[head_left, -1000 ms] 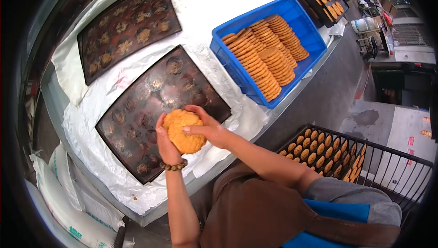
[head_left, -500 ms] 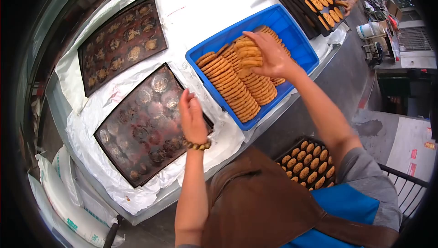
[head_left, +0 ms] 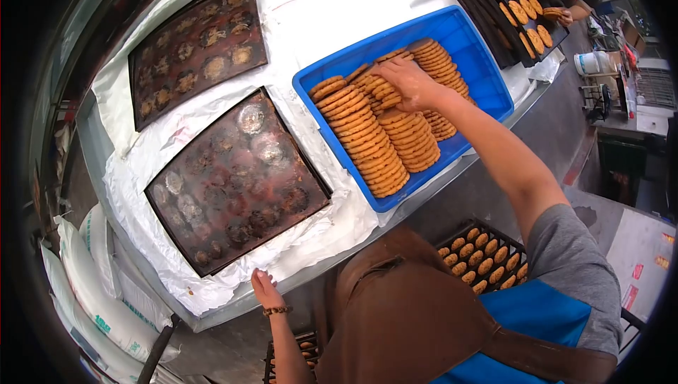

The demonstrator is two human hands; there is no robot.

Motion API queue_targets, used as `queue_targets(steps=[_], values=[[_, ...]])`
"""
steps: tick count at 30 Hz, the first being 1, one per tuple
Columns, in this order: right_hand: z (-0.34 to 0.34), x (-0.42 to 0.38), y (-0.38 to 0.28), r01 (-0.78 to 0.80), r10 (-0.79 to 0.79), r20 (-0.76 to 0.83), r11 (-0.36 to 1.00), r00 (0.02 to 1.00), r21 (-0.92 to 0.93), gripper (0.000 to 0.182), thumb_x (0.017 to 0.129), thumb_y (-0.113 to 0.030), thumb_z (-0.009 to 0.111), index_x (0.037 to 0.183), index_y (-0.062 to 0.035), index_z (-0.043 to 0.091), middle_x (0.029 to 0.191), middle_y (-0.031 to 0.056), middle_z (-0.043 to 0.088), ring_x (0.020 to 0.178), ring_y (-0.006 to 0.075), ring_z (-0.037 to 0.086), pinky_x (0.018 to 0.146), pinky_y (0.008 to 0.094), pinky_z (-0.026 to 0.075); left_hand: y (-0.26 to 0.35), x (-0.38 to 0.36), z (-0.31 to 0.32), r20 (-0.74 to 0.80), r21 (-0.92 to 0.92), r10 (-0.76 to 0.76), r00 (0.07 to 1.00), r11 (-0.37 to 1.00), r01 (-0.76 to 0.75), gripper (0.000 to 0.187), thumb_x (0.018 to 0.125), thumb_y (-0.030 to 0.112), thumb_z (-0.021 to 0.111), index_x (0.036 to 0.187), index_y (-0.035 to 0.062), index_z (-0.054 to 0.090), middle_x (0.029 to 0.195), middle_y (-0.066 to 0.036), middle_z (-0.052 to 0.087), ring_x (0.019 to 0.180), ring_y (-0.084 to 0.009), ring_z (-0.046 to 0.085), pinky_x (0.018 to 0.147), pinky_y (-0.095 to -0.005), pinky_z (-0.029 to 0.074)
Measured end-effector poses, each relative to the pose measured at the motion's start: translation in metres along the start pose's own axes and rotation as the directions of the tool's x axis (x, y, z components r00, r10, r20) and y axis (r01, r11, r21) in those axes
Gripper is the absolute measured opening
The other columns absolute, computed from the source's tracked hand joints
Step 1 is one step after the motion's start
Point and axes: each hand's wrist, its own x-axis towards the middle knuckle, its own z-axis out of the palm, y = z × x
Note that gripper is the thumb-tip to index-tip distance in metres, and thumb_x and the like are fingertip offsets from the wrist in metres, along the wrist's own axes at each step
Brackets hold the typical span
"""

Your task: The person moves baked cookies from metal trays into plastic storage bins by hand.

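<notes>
My right hand (head_left: 408,85) reaches into a blue plastic bin (head_left: 487,77), its fingers bent around a short stack of round golden cookies (head_left: 378,92) among the packed rows. Its palm hides part of that stack. More cookies (head_left: 367,144) stand on edge in tight lines along the bin. My left hand (head_left: 265,289), with a beaded bracelet at the wrist, hangs by the table's front edge, below the nearer dark baking tray (head_left: 226,186). It holds nothing, and its fingers are loosely stretched out. That tray has only stains and round marks on it.
Another stained tray (head_left: 198,52) lies at the back left on white paper (head_left: 296,31). At the far right, a co-worker's gloved hand (head_left: 558,15) holds cookies over a stacked tray (head_left: 519,13). A tray of cookies (head_left: 487,257) is below the table edge; white sacks (head_left: 106,292) stand left.
My right hand has lowered the stack of cookies into the bin's rows. My left hand has drawn back from over the nearer tray to the table's front edge.
</notes>
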Motion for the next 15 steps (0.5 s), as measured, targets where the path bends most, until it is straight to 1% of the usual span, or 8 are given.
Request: queue_targets(steps=[5,7,8,9,10,11,14,15], values=[[-0.006,0.005,0.002,0.023,-0.025,0.098,1.0,0.995,0.02,0.088,0.062,-0.016,0.084,0.141,-0.0064,0.045,0.137,0.0126,0.052,0.131,0.0351,0.043,0.113,0.043,0.037,-0.004,0.003,0.007,0.033,-0.007,-0.05,0.998,0.999,0.05,0.056,0.103,0.046,0.048,0.137,0.0025,0.051,0.115,-0.007,0.06,0.096,-0.018,0.062,0.077,-0.0309,0.052],[0.003,0.014,0.007,0.031,-0.044,0.086,0.989,0.995,0.146,0.071,0.07,-0.027,0.084,0.132,-0.0051,0.054,0.122,0.0108,0.062,0.115,0.0313,0.055,0.103,0.0423,0.043,0.005,0.01,0.012,0.041,-0.007,-0.026,0.999,1.0,0.027,0.055,0.103,0.046,0.048,0.137,0.0025,0.051,0.115,-0.007,0.06,0.095,-0.0181,0.062,0.076,-0.0312,0.052],[0.002,0.017,0.008,0.033,-0.046,0.084,0.989,0.995,0.147,0.071,0.07,-0.027,0.084,0.132,-0.0051,0.054,0.122,0.0108,0.062,0.115,0.0313,0.055,0.103,0.0423,0.043,0.01,0.013,0.012,0.05,-0.01,0.004,0.999,1.0,-0.004,0.054,0.103,0.045,0.048,0.136,0.0024,0.051,0.115,-0.007,0.06,0.095,-0.0182,0.062,0.076,-0.0314,0.052],[0.0,0.021,0.01,-0.202,0.139,0.178,0.891,0.974,0.408,0.065,0.077,-0.041,0.078,0.128,-0.0051,0.06,0.122,0.0133,0.064,0.116,0.03,0.057,0.103,0.0405,0.044,0.01,0.018,0.012,0.048,-0.027,0.013,0.999,1.0,-0.012,0.054,0.103,0.044,0.048,0.136,0.0023,0.051,0.115,-0.008,0.06,0.095,-0.0178,0.062,0.076,-0.0313,0.052],[-0.001,0.025,0.011,-0.42,0.281,0.315,0.677,0.907,0.605,0.064,0.083,-0.054,0.073,0.124,-0.0052,0.066,0.123,0.0158,0.066,0.117,0.0287,0.059,0.102,0.0388,0.045,0.012,0.021,0.012,0.045,-0.03,0.017,0.999,0.999,-0.015,0.054,0.103,0.044,0.048,0.136,0.0023,0.051,0.115,-0.008,0.06,0.095,-0.0178,0.062,0.076,-0.0313,0.052],[0.0,0.023,0.005,-0.496,0.457,0.265,0.518,0.849,0.697,0.065,0.085,-0.064,0.066,0.11,-0.0044,0.073,0.113,0.0178,0.071,0.109,0.0269,0.064,0.097,0.0366,0.048,0.014,0.023,0.012,0.055,-0.028,0.029,0.998,0.999,-0.028,0.053,0.103,0.044,0.048,0.136,0.0024,0.052,0.116,-0.008,0.06,0.095,-0.0177,0.062,0.076,-0.0313,0.053],[0.011,0.032,-0.003,-0.517,0.564,0.138,0.595,0.814,0.615,0.064,0.084,-0.064,0.067,0.111,-0.0063,0.074,0.114,0.0173,0.071,0.109,0.0284,0.064,0.097,0.0371,0.048,0.013,0.029,0.014,0.063,-0.027,0.037,0.997,0.999,-0.035,0.052,0.103,0.044,0.048,0.135,0.0035,0.053,0.115,-0.01,0.061,0.094,-0.0178,0.063,0.075,-0.0316,0.053],[0.009,0.027,-0.006,-0.598,0.616,0.196,0.558,0.763,0.575,0.071,0.08,-0.065,0.068,0.117,-0.0047,0.072,0.122,0.0195,0.068,0.116,0.0313,0.062,0.101,0.0372,0.047,0.01,0.031,0.014,0.059,-0.023,0.027,0.998,0.999,-0.026,0.051,0.103,0.045,0.048,0.134,0.0045,0.055,0.115,-0.011,0.062,0.093,-0.0179,0.063,0.075,-0.0318,0.054]])
